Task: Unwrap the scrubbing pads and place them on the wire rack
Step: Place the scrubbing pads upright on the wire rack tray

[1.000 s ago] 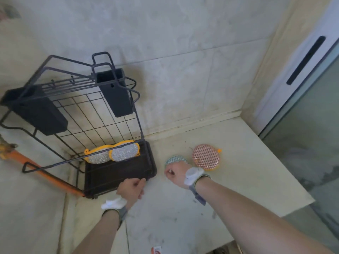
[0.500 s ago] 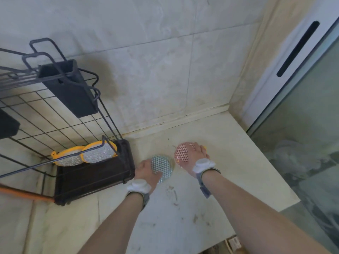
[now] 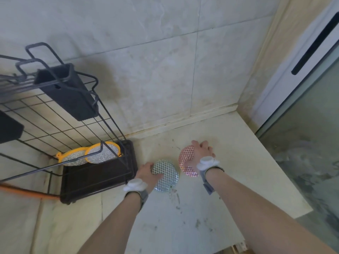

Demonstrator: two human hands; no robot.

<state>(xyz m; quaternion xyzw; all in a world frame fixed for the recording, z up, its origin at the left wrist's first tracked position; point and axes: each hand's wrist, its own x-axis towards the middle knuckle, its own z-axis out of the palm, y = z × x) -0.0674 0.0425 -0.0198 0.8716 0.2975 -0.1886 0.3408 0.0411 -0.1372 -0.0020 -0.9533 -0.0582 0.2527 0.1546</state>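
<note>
My left hand grips a round green-blue scrubbing pad with a shiny mesh face, held tilted just above the counter. My right hand grips a round pink pad of the same kind, right beside the green one. Both pads glitter; whether a wrapper covers them I cannot tell. Two yellow-rimmed silver pads lean at the back of the lower level of the black wire rack, to the left of my hands.
The rack's dark drip tray sits on the stone counter against the tiled wall. Two black cutlery holders hang on the rack. An orange hose runs at the left. The counter ends at a glass door on the right.
My left hand left the rack's tray and took the green pad. My right hand moved from the green pad to the pink one. Both pads are now held side by side.
</note>
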